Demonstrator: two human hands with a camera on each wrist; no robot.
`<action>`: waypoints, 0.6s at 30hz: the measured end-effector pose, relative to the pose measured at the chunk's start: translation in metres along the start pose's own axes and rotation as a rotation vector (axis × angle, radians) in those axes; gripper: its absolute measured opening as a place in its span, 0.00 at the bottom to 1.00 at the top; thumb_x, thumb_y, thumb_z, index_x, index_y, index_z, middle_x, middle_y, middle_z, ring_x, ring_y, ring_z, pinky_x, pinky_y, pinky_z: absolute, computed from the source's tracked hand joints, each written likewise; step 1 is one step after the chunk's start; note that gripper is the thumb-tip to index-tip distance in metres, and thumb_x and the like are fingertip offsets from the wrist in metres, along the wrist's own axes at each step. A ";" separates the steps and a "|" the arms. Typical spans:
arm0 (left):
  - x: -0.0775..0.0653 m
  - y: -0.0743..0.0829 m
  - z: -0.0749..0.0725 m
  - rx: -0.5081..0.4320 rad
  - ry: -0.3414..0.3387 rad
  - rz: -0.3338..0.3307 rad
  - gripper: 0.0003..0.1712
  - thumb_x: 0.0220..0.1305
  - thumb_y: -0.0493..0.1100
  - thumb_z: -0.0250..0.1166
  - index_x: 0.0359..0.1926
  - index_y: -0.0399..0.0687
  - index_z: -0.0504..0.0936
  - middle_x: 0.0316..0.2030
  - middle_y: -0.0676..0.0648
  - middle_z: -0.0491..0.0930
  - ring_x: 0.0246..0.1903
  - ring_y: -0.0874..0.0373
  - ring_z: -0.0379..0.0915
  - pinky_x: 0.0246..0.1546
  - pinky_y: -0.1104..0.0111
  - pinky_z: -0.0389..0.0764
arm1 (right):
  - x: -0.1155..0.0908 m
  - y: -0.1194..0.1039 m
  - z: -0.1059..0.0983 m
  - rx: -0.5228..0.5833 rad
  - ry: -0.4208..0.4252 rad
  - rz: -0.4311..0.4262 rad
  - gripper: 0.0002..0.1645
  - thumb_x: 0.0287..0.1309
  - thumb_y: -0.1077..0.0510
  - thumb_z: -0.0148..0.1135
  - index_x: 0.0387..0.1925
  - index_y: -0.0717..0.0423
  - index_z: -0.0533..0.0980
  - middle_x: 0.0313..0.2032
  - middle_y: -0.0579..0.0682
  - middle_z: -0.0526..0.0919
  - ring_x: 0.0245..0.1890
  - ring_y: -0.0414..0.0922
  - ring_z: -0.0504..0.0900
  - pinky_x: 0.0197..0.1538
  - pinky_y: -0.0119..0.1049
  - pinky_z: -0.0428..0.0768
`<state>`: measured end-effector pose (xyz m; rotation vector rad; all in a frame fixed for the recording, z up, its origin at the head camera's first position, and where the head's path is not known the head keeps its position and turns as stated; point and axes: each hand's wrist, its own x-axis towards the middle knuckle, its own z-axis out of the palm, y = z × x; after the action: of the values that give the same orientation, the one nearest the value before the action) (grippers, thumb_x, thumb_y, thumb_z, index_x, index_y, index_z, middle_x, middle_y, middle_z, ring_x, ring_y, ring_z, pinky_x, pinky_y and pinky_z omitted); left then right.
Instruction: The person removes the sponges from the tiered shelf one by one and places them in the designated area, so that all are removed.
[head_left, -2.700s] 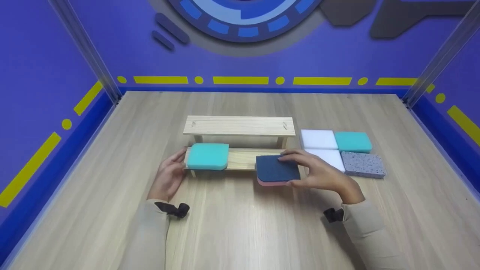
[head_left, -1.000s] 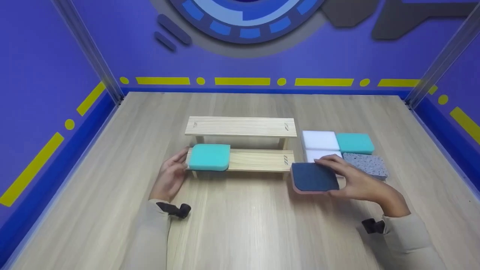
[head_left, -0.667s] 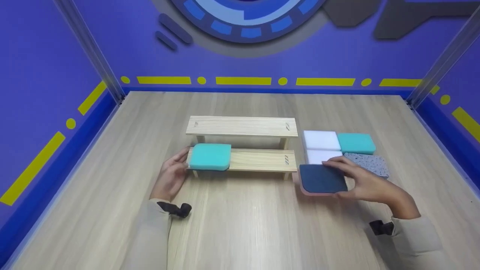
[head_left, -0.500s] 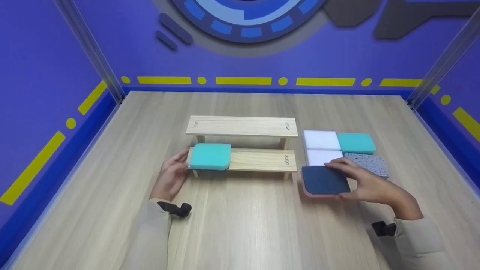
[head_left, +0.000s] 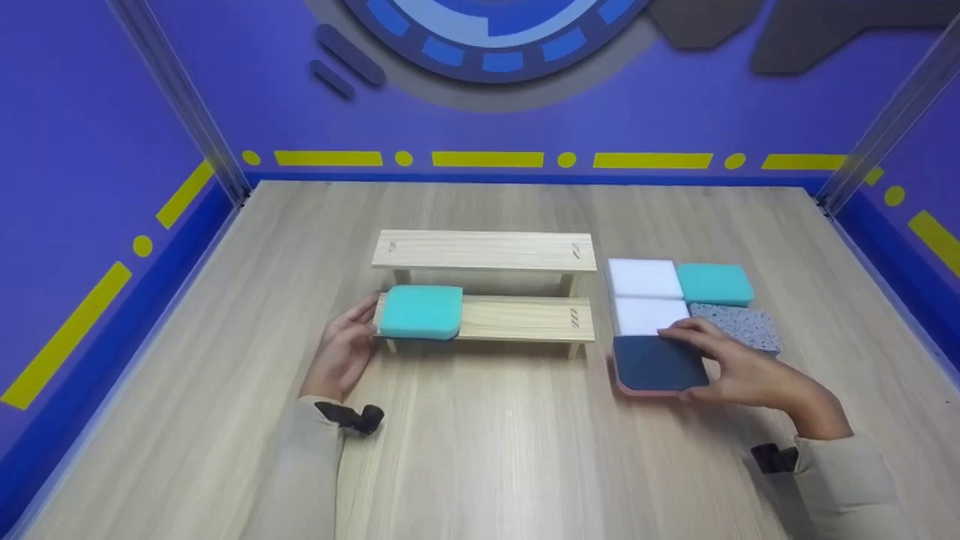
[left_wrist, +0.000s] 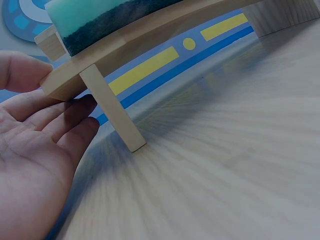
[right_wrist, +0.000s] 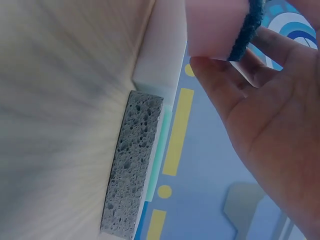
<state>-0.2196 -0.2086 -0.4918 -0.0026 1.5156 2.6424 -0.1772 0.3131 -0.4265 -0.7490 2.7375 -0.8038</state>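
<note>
My right hand point(head_left: 742, 373) grips a pink sponge point(right_wrist: 215, 27) by its right side, its dark blue scouring face up in the head view. The right wrist view shows this sponge raised off the table. Just behind it lie two white sponges point(head_left: 646, 279), one behind the other. A speckled grey sponge point(head_left: 735, 326) is partly hidden by the right hand. My left hand point(head_left: 343, 352) holds the left end of a two-step wooden rack point(head_left: 517, 319), thumb on the board's end and fingers below. On the lower step's left end rests a teal sponge point(head_left: 422, 311) with a dark underside.
Another teal sponge point(head_left: 715, 283) lies behind the grey one, beside the white sponges. The rack's upper step point(head_left: 484, 250) stands farther back. Blue-purple walls point(head_left: 480, 127) with yellow marks close in the wooden table point(head_left: 480, 450) at the back and sides.
The right hand has carried the pink sponge from over the lower step's right end to the right, in front of the white sponges. The left hand stays at the rack.
</note>
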 end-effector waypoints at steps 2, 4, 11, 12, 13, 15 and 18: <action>0.000 0.000 0.000 0.000 0.000 0.001 0.38 0.57 0.20 0.42 0.71 0.26 0.47 0.73 0.32 0.48 0.73 0.46 0.45 0.55 0.77 0.72 | 0.000 0.002 0.000 -0.007 0.001 -0.001 0.47 0.41 0.56 0.76 0.65 0.55 0.67 0.61 0.54 0.64 0.61 0.57 0.66 0.56 0.43 0.75; 0.000 0.000 0.000 -0.002 0.002 0.002 0.38 0.57 0.20 0.42 0.71 0.26 0.48 0.73 0.33 0.49 0.73 0.47 0.46 0.56 0.77 0.72 | 0.000 0.004 0.001 -0.012 0.000 -0.006 0.46 0.41 0.57 0.76 0.65 0.56 0.67 0.60 0.54 0.64 0.60 0.56 0.66 0.56 0.38 0.74; -0.001 -0.001 -0.001 0.003 -0.009 0.002 0.38 0.58 0.21 0.43 0.71 0.27 0.48 0.73 0.33 0.50 0.73 0.47 0.47 0.57 0.76 0.72 | -0.001 0.009 0.004 -0.032 0.002 0.005 0.46 0.40 0.57 0.76 0.65 0.57 0.68 0.60 0.54 0.64 0.59 0.55 0.67 0.55 0.29 0.71; -0.001 -0.001 -0.001 -0.003 -0.009 0.001 0.38 0.58 0.21 0.43 0.71 0.27 0.48 0.73 0.33 0.50 0.73 0.47 0.47 0.57 0.76 0.72 | -0.001 0.009 0.004 -0.032 0.002 0.009 0.47 0.40 0.58 0.76 0.65 0.57 0.68 0.60 0.54 0.64 0.59 0.55 0.67 0.55 0.29 0.71; -0.001 -0.001 -0.001 -0.011 -0.007 -0.002 0.38 0.58 0.21 0.43 0.72 0.28 0.48 0.73 0.34 0.50 0.73 0.47 0.47 0.57 0.77 0.72 | -0.001 0.009 0.004 -0.031 0.002 0.013 0.47 0.40 0.58 0.76 0.65 0.57 0.68 0.60 0.54 0.64 0.59 0.55 0.66 0.55 0.30 0.71; -0.001 -0.001 0.000 -0.011 -0.005 0.000 0.38 0.58 0.21 0.43 0.72 0.27 0.48 0.73 0.34 0.49 0.73 0.47 0.46 0.56 0.77 0.72 | -0.001 0.009 0.005 -0.030 0.004 0.018 0.47 0.40 0.59 0.76 0.65 0.58 0.68 0.60 0.55 0.64 0.60 0.55 0.64 0.56 0.36 0.71; 0.000 0.000 0.000 -0.004 0.002 -0.002 0.38 0.57 0.21 0.42 0.71 0.27 0.48 0.73 0.34 0.49 0.73 0.49 0.46 0.55 0.77 0.72 | -0.001 0.008 0.005 -0.022 0.005 0.024 0.47 0.39 0.61 0.75 0.65 0.59 0.68 0.60 0.56 0.63 0.61 0.56 0.61 0.57 0.50 0.71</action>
<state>-0.2192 -0.2080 -0.4919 -0.0072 1.5107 2.6451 -0.1780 0.3168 -0.4351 -0.7173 2.7588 -0.7731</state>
